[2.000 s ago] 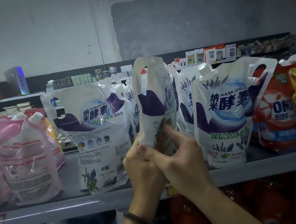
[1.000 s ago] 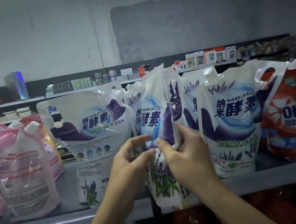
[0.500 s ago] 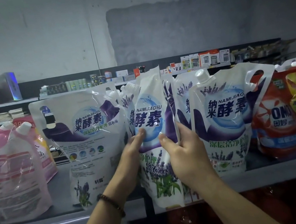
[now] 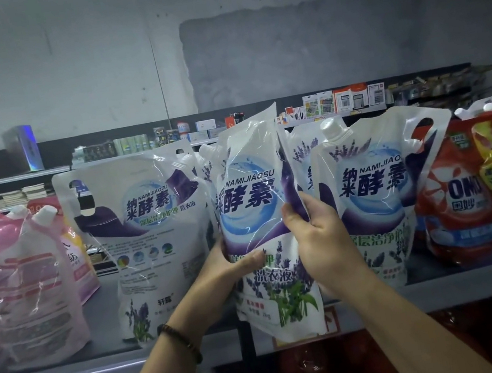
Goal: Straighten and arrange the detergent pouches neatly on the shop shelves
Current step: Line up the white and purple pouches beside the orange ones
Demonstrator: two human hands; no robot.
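Gripping a white-and-purple pouch (image 4: 256, 217) from both sides, the hands are holding it upright at the front of the shelf (image 4: 106, 369). The left hand (image 4: 234, 265) is wrapping round its lower left side with the thumb lying across the front. The right hand (image 4: 317, 239) is pinching the right edge seam, fingers curling behind. The pouch's bottom is hanging just past the shelf's front lip. Whether it is resting there or being carried, I cannot tell.

It is looking soft and full of liquid, so it is probably sagging and shifting its weight when tilted. The glossy film is likely slipping under a light grip. Taking it low on the body with one hand and steadying a side seam or the cut-out handle near the top seems the safest hold. Squeezing near the spout looks unwise.

Flanking it are two matching pouches facing front, a left one (image 4: 149, 234) and a right one (image 4: 372, 198). At least two more are peeking out behind, making five or so. Two red pouches (image 4: 458, 194) are showing at the right, perhaps with more beyond. Three white caps are marking the pink pouches (image 4: 28, 285) at the left.
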